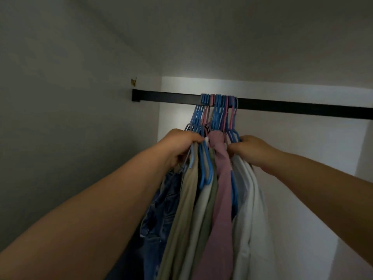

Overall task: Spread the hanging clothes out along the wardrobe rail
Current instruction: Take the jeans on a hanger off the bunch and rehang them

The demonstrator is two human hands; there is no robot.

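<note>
Blue and pink plastic hangers are bunched near the left end of the black wardrobe rail. Left hand grips the left hangers, right hand pinches the right ones. The soft hanging clothes drag as a heavy bunch, I'd say — grab hanger necks, not cloth.

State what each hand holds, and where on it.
The left hand grips the blue hangers at their shoulders; the right hand grips the white garments at their tops.
</note>
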